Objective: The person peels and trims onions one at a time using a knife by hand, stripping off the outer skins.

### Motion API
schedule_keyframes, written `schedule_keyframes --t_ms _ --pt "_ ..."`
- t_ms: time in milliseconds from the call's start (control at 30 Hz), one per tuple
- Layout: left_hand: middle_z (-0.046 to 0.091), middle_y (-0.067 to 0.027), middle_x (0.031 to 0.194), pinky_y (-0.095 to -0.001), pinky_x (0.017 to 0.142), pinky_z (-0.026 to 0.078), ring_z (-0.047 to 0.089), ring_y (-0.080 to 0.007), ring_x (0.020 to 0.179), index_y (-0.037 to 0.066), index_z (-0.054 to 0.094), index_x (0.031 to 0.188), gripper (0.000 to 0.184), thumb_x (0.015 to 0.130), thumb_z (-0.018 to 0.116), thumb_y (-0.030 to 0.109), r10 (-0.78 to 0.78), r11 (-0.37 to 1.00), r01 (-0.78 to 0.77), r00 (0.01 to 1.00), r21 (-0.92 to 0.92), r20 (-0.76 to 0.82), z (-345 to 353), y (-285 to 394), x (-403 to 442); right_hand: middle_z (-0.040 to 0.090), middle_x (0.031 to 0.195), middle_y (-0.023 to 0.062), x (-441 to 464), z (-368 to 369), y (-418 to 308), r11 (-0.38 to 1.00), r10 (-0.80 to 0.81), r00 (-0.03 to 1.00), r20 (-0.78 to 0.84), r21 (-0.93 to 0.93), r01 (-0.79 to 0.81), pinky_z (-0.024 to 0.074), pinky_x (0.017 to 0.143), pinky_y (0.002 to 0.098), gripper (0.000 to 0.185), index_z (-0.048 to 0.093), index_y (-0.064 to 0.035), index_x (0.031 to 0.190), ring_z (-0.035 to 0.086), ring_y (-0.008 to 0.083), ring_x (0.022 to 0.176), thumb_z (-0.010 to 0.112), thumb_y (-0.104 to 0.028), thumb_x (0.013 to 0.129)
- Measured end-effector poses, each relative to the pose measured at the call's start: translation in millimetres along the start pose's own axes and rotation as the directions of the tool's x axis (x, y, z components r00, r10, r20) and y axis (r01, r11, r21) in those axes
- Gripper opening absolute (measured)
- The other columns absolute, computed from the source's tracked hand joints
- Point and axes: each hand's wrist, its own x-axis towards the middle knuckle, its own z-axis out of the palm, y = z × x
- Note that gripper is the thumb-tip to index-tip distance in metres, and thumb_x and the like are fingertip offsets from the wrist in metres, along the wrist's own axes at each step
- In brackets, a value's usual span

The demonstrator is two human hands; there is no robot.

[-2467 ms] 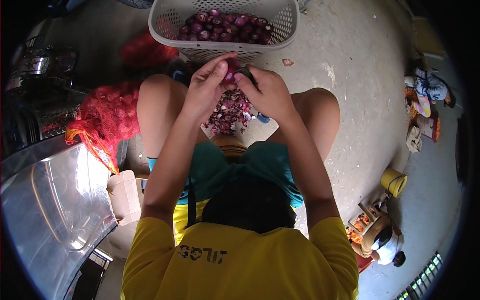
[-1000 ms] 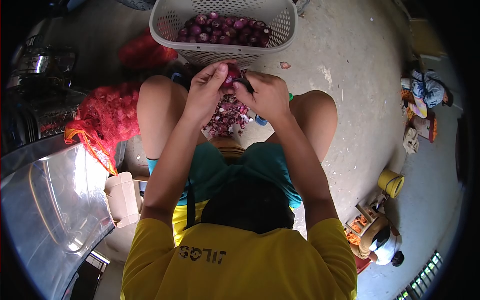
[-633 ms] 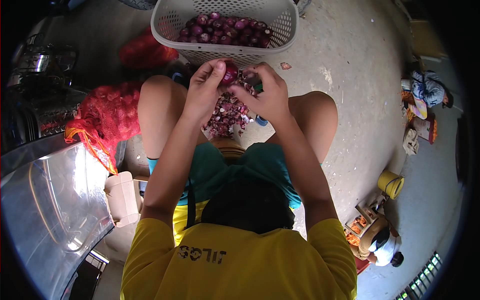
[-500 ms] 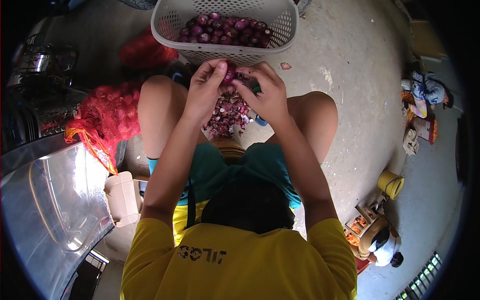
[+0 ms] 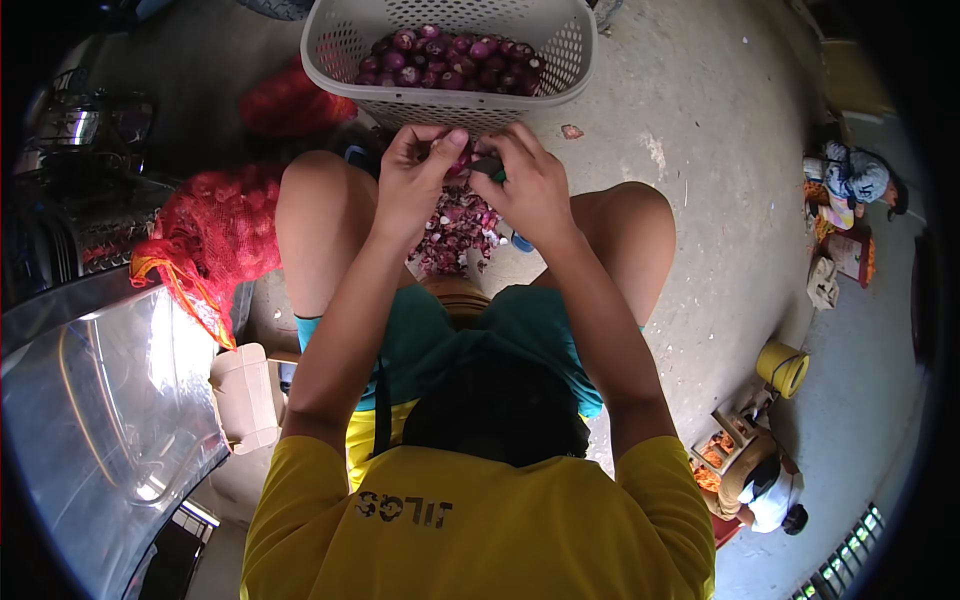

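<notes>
My left hand is closed around a small red onion, its thumb on top, and the fingers hide much of the bulb. Beside it my right hand grips what looks like a small knife, with a dark blade and a green part showing near the fingers. The blade lies against or very near the onion; exact contact is hidden. Below both hands, a heap of onion skins and trimmings lies between my knees. Just beyond the hands stands a grey perforated basket holding many peeled red onions.
Red mesh sacks, one full of onions and another behind it, lie at left. A shiny metal surface and a cardboard piece are nearby. At right are a yellow bucket and two people sitting apart.
My right hand has closed in from spread fingers, bringing the knife up to the onion. My left hand has shifted slightly and covers more of the bulb.
</notes>
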Motion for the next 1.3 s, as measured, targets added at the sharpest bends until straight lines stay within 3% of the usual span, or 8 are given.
schedule_keyframes --t_ms 300,500,600,800,900,967,1200,1300 --pt "0.056 0.0014 0.083 -0.0213 0.058 0.044 0.052 -0.0044 0.072 0.007 0.051 0.092 0.021 0.088 0.063 0.024 0.022 0.993 -0.019 1.0 0.118 -0.017 -1 -2 -2 0.054 0.088 0.0114 -1 0 -4 0.979 -0.012 0.997 0.079 0.202 -0.004 0.0478 0.065 0.0397 0.033 0.054 -0.0022 0.095 0.058 0.0322 0.077 0.068 -0.018 0.069" --pt "0.051 0.0038 0.081 -0.0185 0.053 0.039 0.046 -0.0029 0.066 0.011 0.048 0.092 0.023 0.089 0.06 0.031 -0.049 0.999 0.049 0.998 0.005 -0.045 2 -2 -2 0.057 0.091 0.0115 -5 2 -1 0.874 0.197 0.977 0.082 0.436 -0.213 0.0474 0.071 0.035 0.032 0.055 -0.0019 0.099 0.059 0.0297 0.083 0.069 -0.019 0.076" --pt "0.051 0.0033 0.081 -0.0194 0.053 0.038 0.046 -0.0033 0.066 0.011 0.048 0.094 0.024 0.091 0.055 0.034 -0.051 0.998 0.049 0.997 -0.032 -0.05 7 4 -4 0.057 0.089 0.0027 -4 1 -7 0.762 0.221 0.971 0.087 0.606 -0.228 0.043 0.061 0.0221 0.03 0.055 -0.0027 0.108 0.051 0.0075 0.067 0.067 -0.005 0.08" --pt "0.05 0.0021 0.078 -0.0196 0.052 0.037 0.045 -0.004 0.064 0.01 0.05 0.095 0.031 0.095 0.044 0.041 -0.08 0.995 0.08 0.997 0.061 0.002 3 5 -3 0.058 0.089 0.0023 -3 8 -2 0.801 0.22 0.971 0.089 0.552 -0.232 0.043 0.061 0.0204 0.034 0.055 -0.0004 0.111 0.05 0.0051 0.066 0.068 -0.005 0.08" --pt "0.049 0.0016 0.077 -0.0194 0.052 0.036 0.044 -0.0041 0.064 0.009 0.051 0.095 0.035 0.096 0.041 0.042 -0.077 0.989 0.072 0.997 0.128 0.029 2 4 -3 0.061 0.093 0.0098 -1 9 -4 0.71 0.342 0.928 0.151 0.606 -0.36 0.0463 0.076 0.03 0.031 0.058 -0.0008 0.102 0.06 0.0193 0.086 0.07 -0.017 0.079" --pt "0.049 0.001 0.076 -0.0195 0.053 0.035 0.043 -0.0041 0.064 0.008 0.052 0.095 0.038 0.097 0.039 0.043 -0.077 0.982 0.071 0.997 0.176 0.03 1 3 -4 0.061 0.092 0.0101 -1 7 -2 0.657 0.371 0.909 0.187 0.639 -0.4 0.0463 0.076 0.0301 0.028 0.057 -0.0004 0.1 0.06 0.019 0.085 0.069 -0.016 0.08" --pt "0.054 -0.0048 0.082 -0.0253 0.064 0.042 0.048 -0.011 0.072 0.002 0.056 0.095 0.047 0.097 0.035 0.044 0.147 0.893 -0.151 0.988 0.424 0.044 -4 -7 1 0.06 0.088 0.0115 -2 6 -7 0.725 0.314 0.937 0.152 0.599 -0.34 0.0463 0.075 0.0308 0.019 0.057 -0.0001 0.095 0.059 0.0212 0.081 0.064 -0.012 0.083" --pt "0.056 -0.0055 0.082 -0.0262 0.065 0.043 0.05 -0.0122 0.073 0.001 0.056 0.095 0.049 0.097 0.034 0.045 0.144 0.9 -0.136 0.989 0.413 0.01 -4 -7 1 0.06 0.08 0.0032 0 -1 -12 0.797 0.2 0.97 0.137 0.554 -0.242 0.0426 0.062 0.0226 0.021 0.059 0.0017 0.098 0.05 0.0066 0.066 0.066 -0.012 0.084"
